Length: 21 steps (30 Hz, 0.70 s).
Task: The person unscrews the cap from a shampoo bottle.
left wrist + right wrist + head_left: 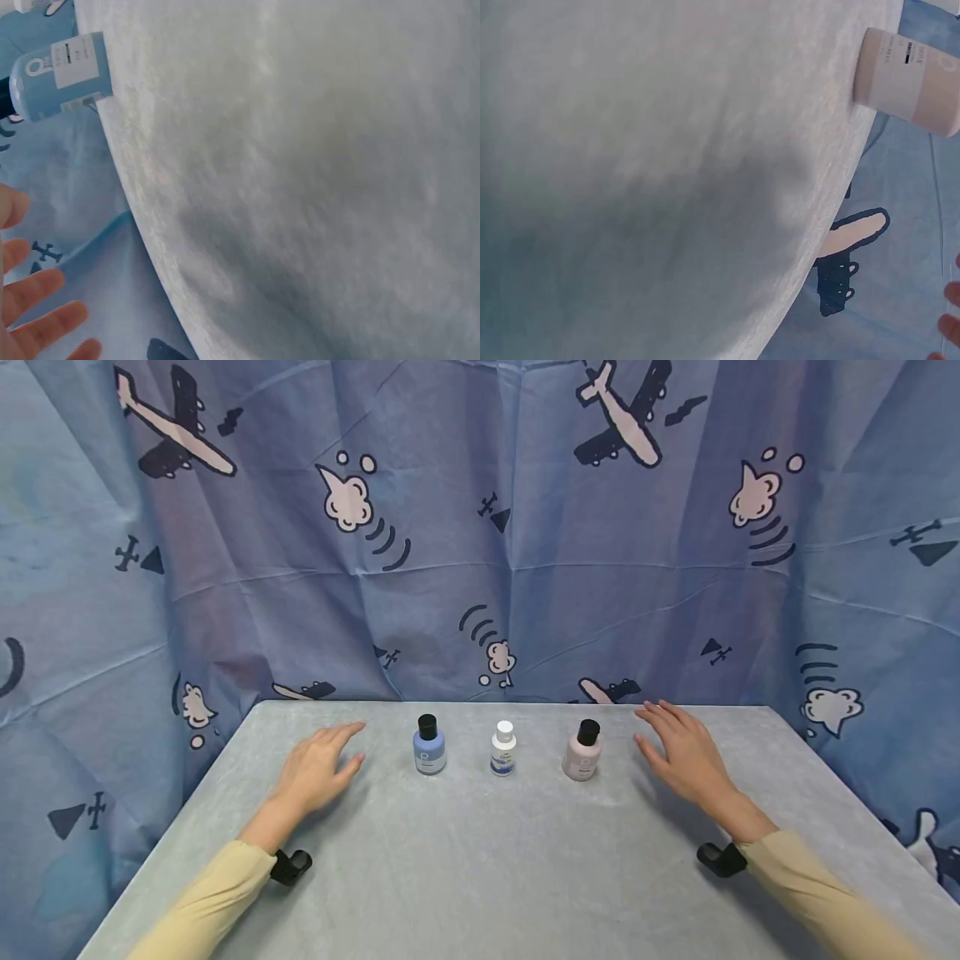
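Three small bottles stand upright in a row near the table's far edge. On the left is a blue bottle with a black cap, also at the upper left of the left wrist view. A smaller white bottle with a white cap and blue label stands in the middle. The pale pink bottle, black-capped, is on the right and shows in the right wrist view. My left hand is left of the blue bottle, apart from it, fingers extended. To the right of the pink bottle my right hand holds nothing, its fingers spread.
The bottles stand on a pale grey tabletop. Behind it hangs a blue curtain printed with airplanes and clouds, which also borders the table's sides. A black strap mount sits at the left wrist, and another black mount at the right.
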Available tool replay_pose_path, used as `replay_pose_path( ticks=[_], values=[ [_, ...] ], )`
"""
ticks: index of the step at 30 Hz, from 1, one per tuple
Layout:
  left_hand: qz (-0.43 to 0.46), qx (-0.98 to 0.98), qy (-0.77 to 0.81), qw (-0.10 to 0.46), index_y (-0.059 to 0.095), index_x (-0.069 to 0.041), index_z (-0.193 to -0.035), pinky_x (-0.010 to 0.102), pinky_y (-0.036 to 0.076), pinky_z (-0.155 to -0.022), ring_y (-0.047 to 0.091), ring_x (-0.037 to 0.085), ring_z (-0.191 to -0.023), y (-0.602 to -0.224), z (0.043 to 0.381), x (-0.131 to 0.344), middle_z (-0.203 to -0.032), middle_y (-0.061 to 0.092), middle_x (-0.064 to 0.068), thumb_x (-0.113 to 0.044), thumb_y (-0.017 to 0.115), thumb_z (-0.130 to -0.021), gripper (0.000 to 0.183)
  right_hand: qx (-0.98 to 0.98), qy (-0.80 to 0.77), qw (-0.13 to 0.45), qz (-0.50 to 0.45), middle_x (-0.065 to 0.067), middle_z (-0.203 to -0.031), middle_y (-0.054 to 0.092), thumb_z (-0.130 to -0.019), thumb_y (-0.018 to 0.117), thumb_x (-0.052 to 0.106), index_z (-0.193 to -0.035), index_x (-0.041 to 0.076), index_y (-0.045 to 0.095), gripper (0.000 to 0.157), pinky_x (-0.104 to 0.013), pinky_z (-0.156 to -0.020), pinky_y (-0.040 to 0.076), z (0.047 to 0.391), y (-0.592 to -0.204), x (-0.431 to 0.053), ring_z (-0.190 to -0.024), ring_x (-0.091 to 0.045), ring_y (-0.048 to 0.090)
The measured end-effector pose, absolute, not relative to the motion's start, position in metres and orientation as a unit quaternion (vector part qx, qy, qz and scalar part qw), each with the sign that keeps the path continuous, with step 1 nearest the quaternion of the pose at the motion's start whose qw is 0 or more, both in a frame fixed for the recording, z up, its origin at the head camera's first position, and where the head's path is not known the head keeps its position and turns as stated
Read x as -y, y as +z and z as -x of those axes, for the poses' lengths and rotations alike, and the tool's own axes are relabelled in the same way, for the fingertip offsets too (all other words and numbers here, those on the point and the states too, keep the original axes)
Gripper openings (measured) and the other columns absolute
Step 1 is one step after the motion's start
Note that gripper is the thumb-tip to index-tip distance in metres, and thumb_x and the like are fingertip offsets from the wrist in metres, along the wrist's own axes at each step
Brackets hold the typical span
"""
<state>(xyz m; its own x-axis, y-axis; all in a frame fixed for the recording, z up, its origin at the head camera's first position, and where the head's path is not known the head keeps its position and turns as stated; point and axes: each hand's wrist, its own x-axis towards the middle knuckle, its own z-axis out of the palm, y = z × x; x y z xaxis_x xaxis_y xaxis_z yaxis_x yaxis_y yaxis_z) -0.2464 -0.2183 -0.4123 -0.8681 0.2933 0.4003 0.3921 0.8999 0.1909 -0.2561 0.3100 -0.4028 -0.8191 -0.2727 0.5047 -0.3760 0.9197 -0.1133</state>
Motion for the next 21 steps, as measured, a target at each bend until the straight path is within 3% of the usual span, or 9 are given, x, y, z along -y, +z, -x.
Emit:
replay_pose_path(
  ticks=[10, 21],
  values=[
    [0.162, 0.947, -0.176, 0.213, 0.066, -0.011, -0.119, 0.052, 0.050, -0.086, 0.063, 0.035, -0.107, -0.407, 0.241, 0.208, -0.117, 0.069, 0.012, -0.022, 0.064, -0.089, 0.031, 0.886, 0.157, 0.390, -0.197, -0.017, -0.106, 0.068, -0.083, 0.067, 0.008, -0.106, 0.003, 0.068, 0.024, -0.052, -0.081, 0.044, 0.258, -0.402, -0.298, -0.097, -0.036, 0.056],
    [0.133, 0.938, -0.207, 0.245, 0.072, -0.015, -0.109, 0.047, 0.054, -0.067, 0.068, 0.031, -0.095, -0.403, 0.230, 0.190, -0.108, 0.072, 0.009, -0.018, 0.064, -0.088, 0.022, 0.861, 0.197, 0.420, -0.206, -0.014, -0.095, 0.069, -0.081, 0.069, 0.009, -0.102, 0.004, 0.069, 0.021, -0.044, -0.077, 0.044, 0.253, -0.397, -0.276, -0.088, -0.030, 0.056]
  ],
)
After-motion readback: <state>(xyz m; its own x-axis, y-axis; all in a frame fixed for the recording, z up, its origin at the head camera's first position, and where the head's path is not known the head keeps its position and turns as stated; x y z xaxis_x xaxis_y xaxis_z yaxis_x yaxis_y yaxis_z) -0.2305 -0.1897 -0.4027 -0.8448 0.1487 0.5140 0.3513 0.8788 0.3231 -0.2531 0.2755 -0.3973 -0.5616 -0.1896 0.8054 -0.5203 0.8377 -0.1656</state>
